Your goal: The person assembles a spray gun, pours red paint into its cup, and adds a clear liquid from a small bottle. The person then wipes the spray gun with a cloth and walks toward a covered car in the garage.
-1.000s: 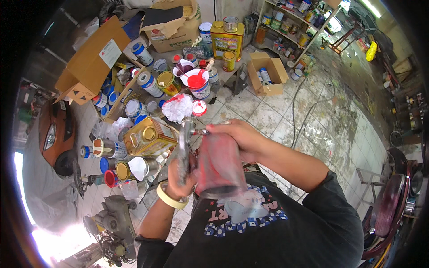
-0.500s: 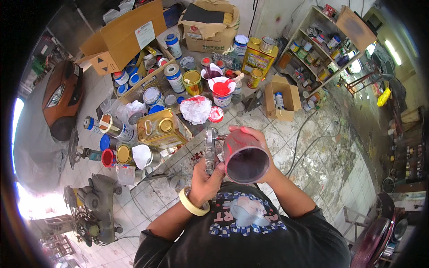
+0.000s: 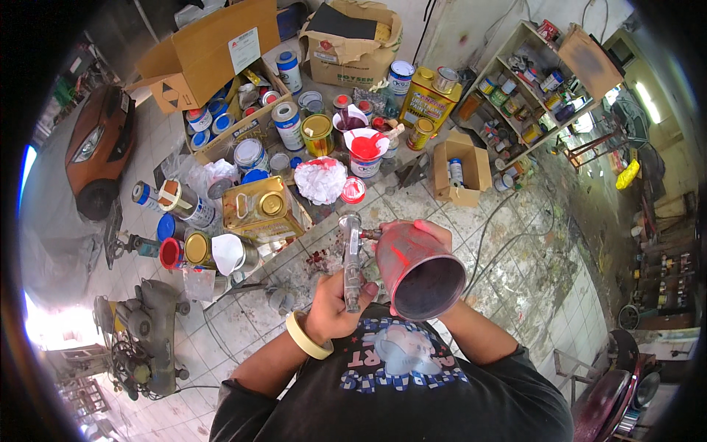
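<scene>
My left hand is closed around the lower part of a metal spray gun. A roll of cream masking tape circles my left wrist. At the gun's right side, joined by a short fitting, is a grey paint cup with red streaks outside. My right hand is wrapped around the cup from behind, fingertips showing over its far side; the palm is hidden. The cup tilts so its wide mouth points toward me, showing a dark inside. Beyond the gun sit a red-stained white rag and a red-smeared lid.
Paint cans, a can with a red-filled paper strainer and gold tins crowd the far side. An open carton stands right of them. A compressor is at left. A cable crosses the tiled floor.
The cup has moved slightly right and toward me, turning so its mouth faces more to the right. The spray gun stands more upright. My view has shifted a little.
</scene>
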Motion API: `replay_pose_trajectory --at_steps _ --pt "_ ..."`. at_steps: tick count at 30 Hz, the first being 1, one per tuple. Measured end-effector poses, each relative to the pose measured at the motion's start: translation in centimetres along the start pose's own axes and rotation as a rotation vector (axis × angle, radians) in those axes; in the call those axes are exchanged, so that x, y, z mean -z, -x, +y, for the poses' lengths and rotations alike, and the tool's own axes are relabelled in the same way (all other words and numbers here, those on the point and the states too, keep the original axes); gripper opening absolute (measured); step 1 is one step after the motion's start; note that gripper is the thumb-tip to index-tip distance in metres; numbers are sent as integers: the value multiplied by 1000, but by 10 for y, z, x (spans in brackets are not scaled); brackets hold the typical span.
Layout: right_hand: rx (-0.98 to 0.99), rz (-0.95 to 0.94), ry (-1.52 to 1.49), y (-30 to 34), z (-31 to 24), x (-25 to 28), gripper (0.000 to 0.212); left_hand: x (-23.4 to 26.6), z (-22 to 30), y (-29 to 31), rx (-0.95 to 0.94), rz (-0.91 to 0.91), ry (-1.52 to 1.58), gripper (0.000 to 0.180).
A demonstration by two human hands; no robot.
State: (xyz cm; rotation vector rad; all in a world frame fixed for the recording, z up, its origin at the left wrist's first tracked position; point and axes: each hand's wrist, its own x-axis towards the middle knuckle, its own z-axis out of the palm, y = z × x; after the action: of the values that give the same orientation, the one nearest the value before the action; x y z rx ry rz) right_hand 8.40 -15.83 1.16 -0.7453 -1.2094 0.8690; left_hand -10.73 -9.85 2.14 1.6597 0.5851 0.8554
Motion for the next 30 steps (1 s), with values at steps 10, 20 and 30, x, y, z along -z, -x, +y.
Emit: replay_pose_trajectory --at_steps 10,20,30 --pt "7 12 117 -3 -3 1 115 6 -4 -8 -60 -42 -14 18" --pt "205 -79 202 -20 -23 6 100 -11 -45 8 -59 -41 355 19" --pt "336 -84 223 -21 -14 2 79 -6 -28 8 -268 -127 103 19"
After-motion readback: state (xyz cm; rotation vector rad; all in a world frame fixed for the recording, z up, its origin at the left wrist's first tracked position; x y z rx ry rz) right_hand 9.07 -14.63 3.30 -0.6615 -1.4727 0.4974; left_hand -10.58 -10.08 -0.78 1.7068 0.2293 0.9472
